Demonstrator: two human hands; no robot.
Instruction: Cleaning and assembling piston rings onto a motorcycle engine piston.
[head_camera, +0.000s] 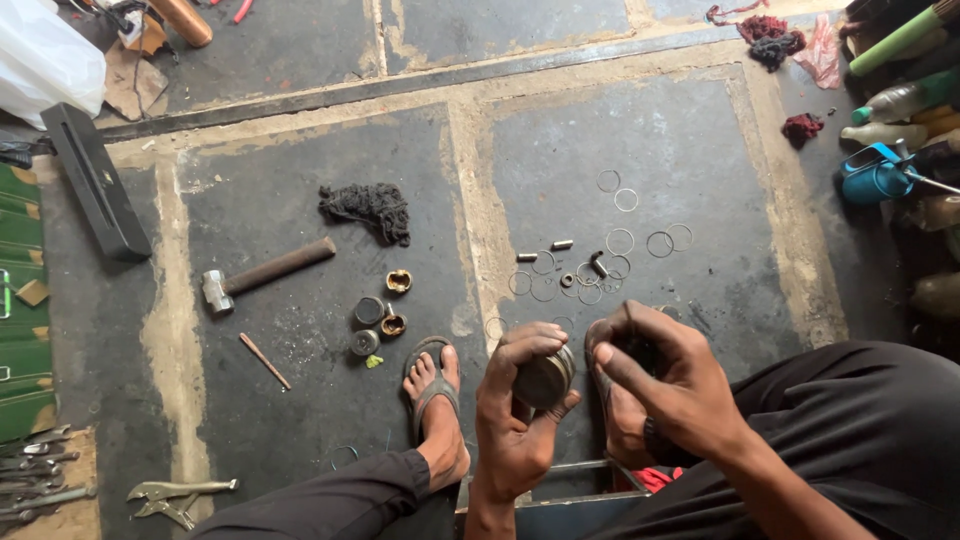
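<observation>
Lying far left of the grip, a set of spanners (35, 470) and locking pliers (170, 497) sit on the stained floor (300, 150). Further along, up and left of the left hand, are a short sledge hammer (262, 273), a thin rod (264, 361), a dark rag (368, 210) and a cluster of small round parts (378, 315), two of them brass-coloured. A sandalled foot (435, 400) rests just left of the hands.

The left hand (515, 415) is clamped around a round metal piston (543, 378), fingers curled over its top and thumb beneath, held above the floor in front of the person. The right hand (655, 385) is just beside it, fingers bent and pinched together near the piston's edge; whether they grip a ring cannot be told.

Beyond the hands, thin metal rings (620, 241) and short pins (560, 245) lie loose, scattered and apart. Judging from that spread, the parts seem stripped and sorted, while the piston in hand looks mid-way through being worked on, with many rings untouched on the floor. Bottles (900, 100) stand far right.
</observation>
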